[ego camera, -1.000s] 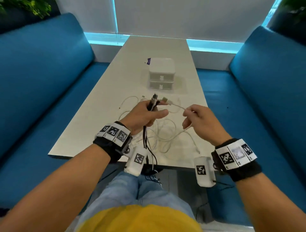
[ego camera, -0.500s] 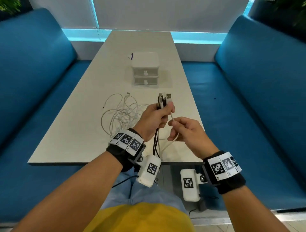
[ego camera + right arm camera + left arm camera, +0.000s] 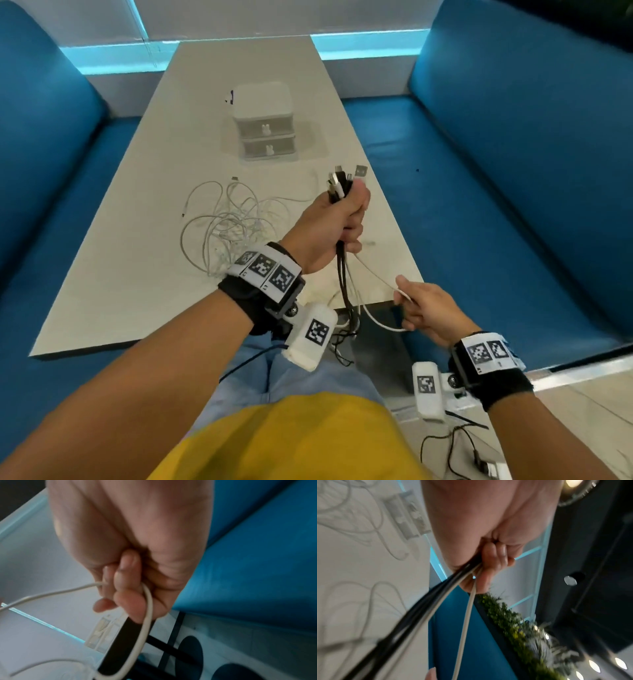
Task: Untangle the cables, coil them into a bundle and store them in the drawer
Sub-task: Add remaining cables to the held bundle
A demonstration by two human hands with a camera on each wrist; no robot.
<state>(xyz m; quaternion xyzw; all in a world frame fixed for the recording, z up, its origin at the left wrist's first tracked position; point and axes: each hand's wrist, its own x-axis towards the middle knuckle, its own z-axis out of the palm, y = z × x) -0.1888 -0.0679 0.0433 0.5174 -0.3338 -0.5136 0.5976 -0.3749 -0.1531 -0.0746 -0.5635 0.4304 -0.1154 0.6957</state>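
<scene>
My left hand [image 3: 337, 219] is raised above the table's near right part and grips a bunch of black and white cables [image 3: 344, 277], their plugs [image 3: 346, 178] sticking up out of the fist. The strands [image 3: 436, 593] hang down past the table edge. My right hand [image 3: 416, 308], lower and nearer, pinches one white cable [image 3: 376, 277] that runs up to the left fist; this cable [image 3: 147, 609] loops round my curled fingers [image 3: 126, 588]. A tangle of white cables [image 3: 233, 222] lies on the table left of my left hand. The small white two-drawer box [image 3: 263, 123] stands farther back, both drawers closed.
The long pale table [image 3: 144, 240] runs away from me between blue benches [image 3: 513, 171]. Its near edge lies just under my hands. My lap and yellow shirt fill the bottom of the head view. A thin black wire [image 3: 455, 445] trails on the floor at lower right.
My right hand has slid down and toward me along the white cable, away from the left fist. My left hand kept its grip on the bunch and stands higher over the table.
</scene>
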